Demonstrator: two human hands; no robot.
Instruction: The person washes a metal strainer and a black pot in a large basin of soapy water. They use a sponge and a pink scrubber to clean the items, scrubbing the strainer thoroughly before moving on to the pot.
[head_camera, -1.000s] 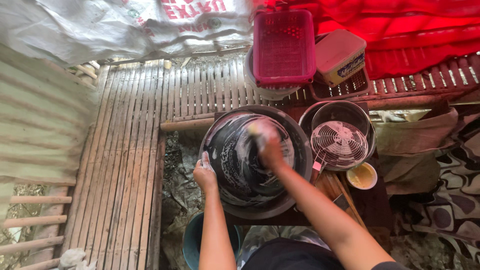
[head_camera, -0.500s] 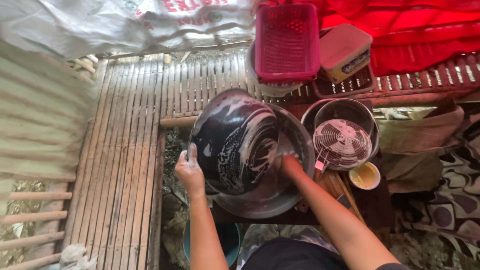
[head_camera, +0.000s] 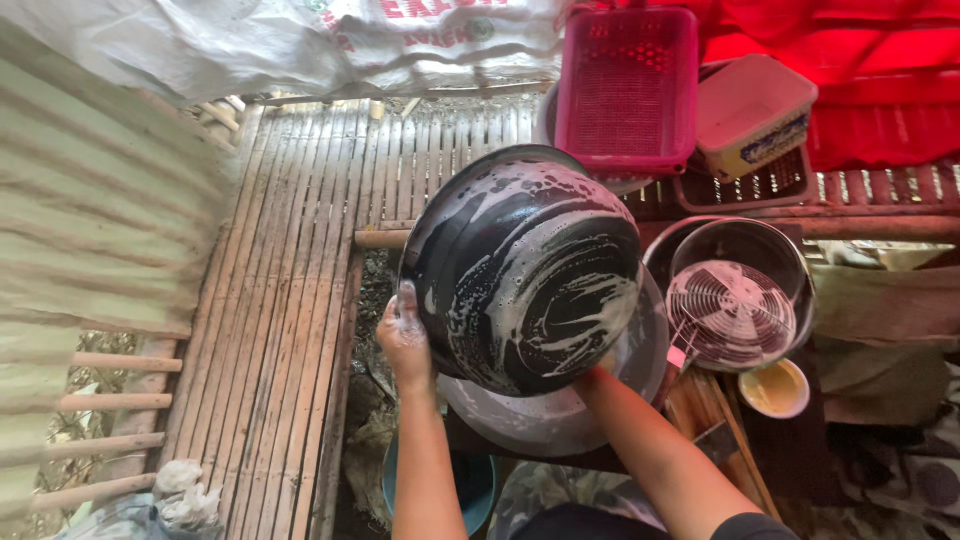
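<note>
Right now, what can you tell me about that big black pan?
The pan is a large, round, dark bowl-shaped vessel, metal by its look, tilted so its blackened underside faces the camera. White soap suds streak it. The left hand grips its rim at the lower left; the right hand is mostly hidden behind its lower edge. It is held above a grey basin.

Open slatted bamboo flooring (head_camera: 290, 290) is seen left of the soapy black pan (head_camera: 525, 270), giving free passage on that side. To the right, the way is blocked by a metal bowl (head_camera: 775, 245) holding a round wire rack (head_camera: 728, 315). Beyond the pan, room is closed off by a pink basket (head_camera: 628, 85) and a cream tub (head_camera: 752, 112).
</note>
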